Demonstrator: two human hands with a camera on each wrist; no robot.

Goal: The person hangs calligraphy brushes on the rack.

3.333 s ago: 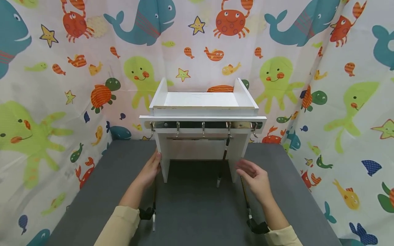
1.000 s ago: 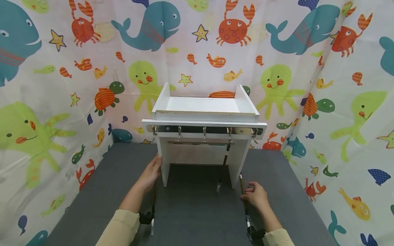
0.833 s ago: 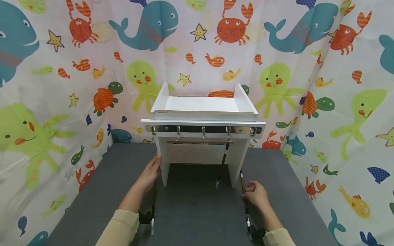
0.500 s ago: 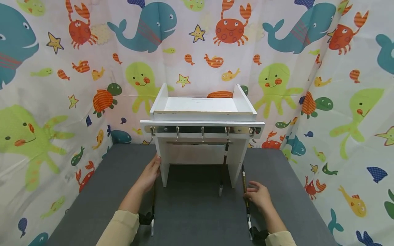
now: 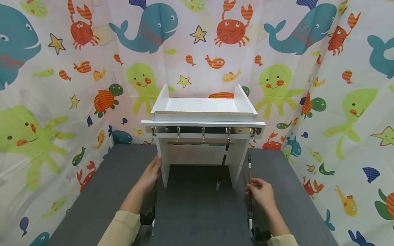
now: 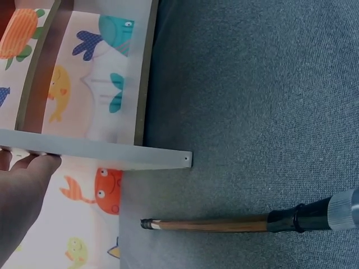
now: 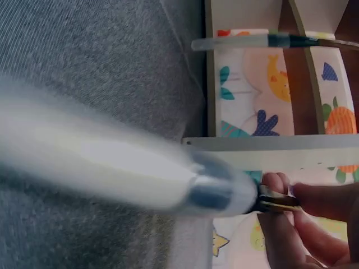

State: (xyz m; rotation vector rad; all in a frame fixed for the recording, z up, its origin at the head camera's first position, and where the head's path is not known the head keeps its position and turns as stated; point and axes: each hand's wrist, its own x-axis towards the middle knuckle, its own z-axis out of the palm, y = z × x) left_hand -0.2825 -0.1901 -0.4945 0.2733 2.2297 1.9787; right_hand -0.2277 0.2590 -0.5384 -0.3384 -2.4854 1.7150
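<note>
My left hand (image 5: 150, 172) rests against the outer side of a white wooden rack (image 5: 203, 118), fingertips on its left panel in the left wrist view. My right hand (image 5: 261, 193) pinches a calligraphy brush (image 5: 250, 171) between thumb and fingers, right of the rack. The brush stands nearly upright in the head view, its narrow end up and its white covered tip (image 7: 101, 151) down, blurred large in the right wrist view. Another capped brush (image 5: 223, 160) hangs from a hook on the rack. A third brush (image 6: 224, 224) lies on the table left of the rack.
A row of metal hooks (image 5: 203, 131) runs along the rack's front rail. A dark wrist camera (image 5: 261, 234) sits at my right wrist. The grey tabletop (image 5: 197, 212) meets a sea-animal curtain (image 5: 203, 68) behind and on both sides.
My right hand has moved from the rack's right panel down to the brush and pinched it. The brush's narrow end has swung up and right. My left hand has stayed put.
</note>
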